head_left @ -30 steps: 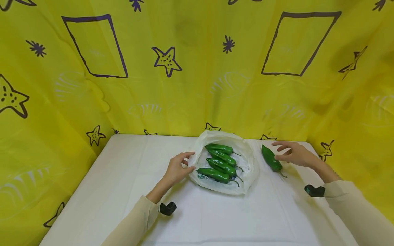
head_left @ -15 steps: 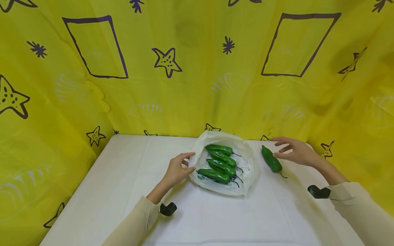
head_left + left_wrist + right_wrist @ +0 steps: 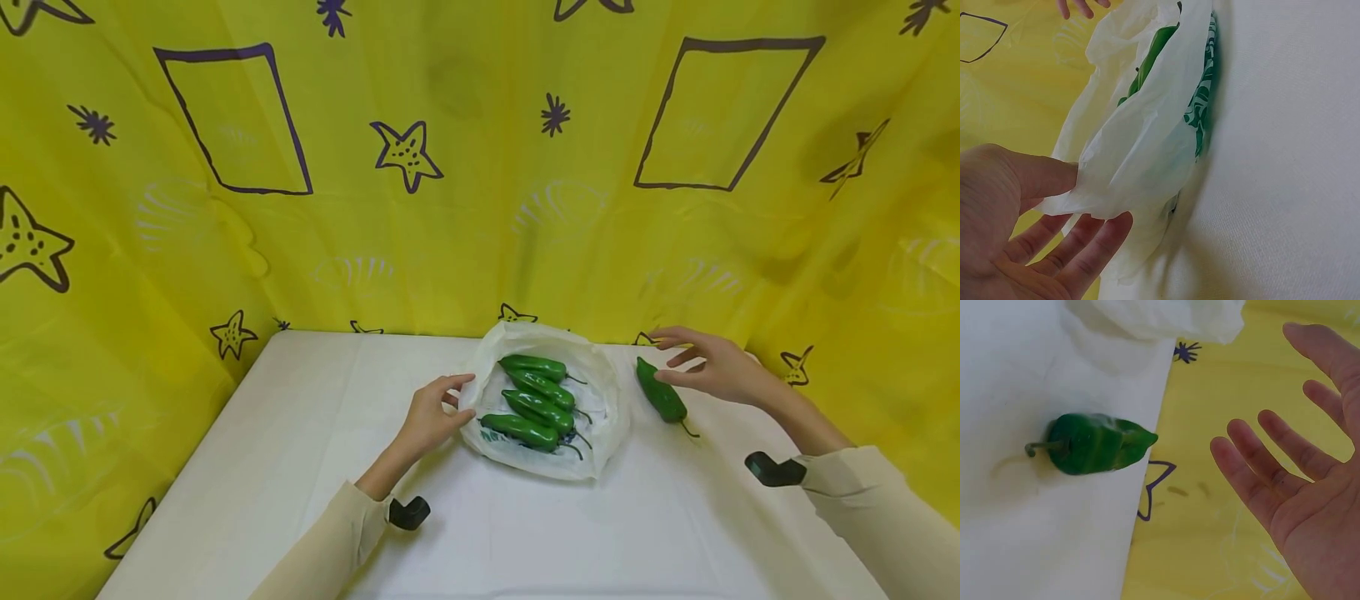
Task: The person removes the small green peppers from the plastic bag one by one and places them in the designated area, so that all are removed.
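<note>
Several glossy green peppers (image 3: 534, 407) lie side by side inside a whitish plastic bag (image 3: 609, 421), its mouth spread wide on the table. At the bag's left rim, my left hand (image 3: 433, 414) holds the edge; in the left wrist view the film runs between the thumb (image 3: 1047, 178) and curved fingers. To the right of the bag, a single green pepper (image 3: 662, 393) lies on the cloth, stem toward me. My right hand (image 3: 716, 367) hovers over its far right side, fingers spread and holding nothing. The right wrist view shows a gap between that hand and the pepper (image 3: 1100, 444).
A white cloth (image 3: 315, 450) covers the table. Yellow curtains (image 3: 465, 225) with starfish drawings stand close behind it and along both sides. A dark camera sits on each cuff. Green print (image 3: 1200, 103) shows on the bag's underside.
My right hand has lifted slightly away from the single pepper, up and to the right, then shifted a little back left. The left hand, bag and peppers stay in place.
</note>
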Demonstrator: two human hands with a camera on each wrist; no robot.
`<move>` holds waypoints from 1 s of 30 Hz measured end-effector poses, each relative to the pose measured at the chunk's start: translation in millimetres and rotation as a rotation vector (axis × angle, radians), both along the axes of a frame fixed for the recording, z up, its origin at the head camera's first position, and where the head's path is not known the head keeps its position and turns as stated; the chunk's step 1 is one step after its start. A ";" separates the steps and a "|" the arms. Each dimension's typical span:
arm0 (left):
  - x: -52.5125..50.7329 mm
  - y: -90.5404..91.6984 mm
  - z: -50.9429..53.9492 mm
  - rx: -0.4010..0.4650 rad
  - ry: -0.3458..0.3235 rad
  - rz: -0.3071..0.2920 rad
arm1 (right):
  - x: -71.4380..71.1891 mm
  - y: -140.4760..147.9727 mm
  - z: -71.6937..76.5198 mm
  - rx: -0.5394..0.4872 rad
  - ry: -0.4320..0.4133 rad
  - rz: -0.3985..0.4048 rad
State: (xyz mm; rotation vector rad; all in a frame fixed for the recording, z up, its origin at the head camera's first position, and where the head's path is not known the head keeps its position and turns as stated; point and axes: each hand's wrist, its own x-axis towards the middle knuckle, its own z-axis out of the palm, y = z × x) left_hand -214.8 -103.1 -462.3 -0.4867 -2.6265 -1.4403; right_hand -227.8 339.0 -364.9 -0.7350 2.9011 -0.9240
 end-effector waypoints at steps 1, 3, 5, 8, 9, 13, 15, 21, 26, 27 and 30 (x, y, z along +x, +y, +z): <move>0.3 0.1 0.0 -0.002 -0.002 0.000 | 0.6 -2.0 0.7 -0.006 0.005 0.004; 0.8 0.1 -0.1 -0.003 -0.006 0.000 | 1.2 -6.3 1.6 -0.016 0.010 0.006; 1.3 0.0 -0.3 -0.004 -0.007 -0.001 | 1.6 -10.4 1.9 -0.024 0.017 0.009; 1.9 0.0 -0.1 -0.004 -0.007 -0.001 | 1.4 -16.2 1.9 -0.034 0.028 0.024; 1.9 0.1 -0.2 -0.006 -0.004 -0.001 | 1.6 -18.1 2.2 -0.038 0.030 0.028; 1.9 0.5 -0.6 -0.005 -0.001 0.003 | 2.9 -26.2 4.3 -0.072 0.021 0.053; 1.9 0.6 -0.9 -0.004 -0.001 0.005 | 3.5 -30.6 5.5 -0.091 0.014 0.069; 2.4 0.9 -0.4 0.001 0.003 0.007 | 5.1 -45.1 9.0 -0.108 0.034 0.120; 2.3 1.3 0.5 0.005 -0.004 0.008 | 6.5 -56.3 11.2 -0.123 0.041 0.167; 2.1 1.2 0.4 0.004 -0.003 0.008 | 6.5 -58.3 11.4 -0.128 0.040 0.176; 1.6 1.2 -0.6 0.003 0.000 0.010 | 6.3 -64.0 10.7 -0.136 0.028 0.197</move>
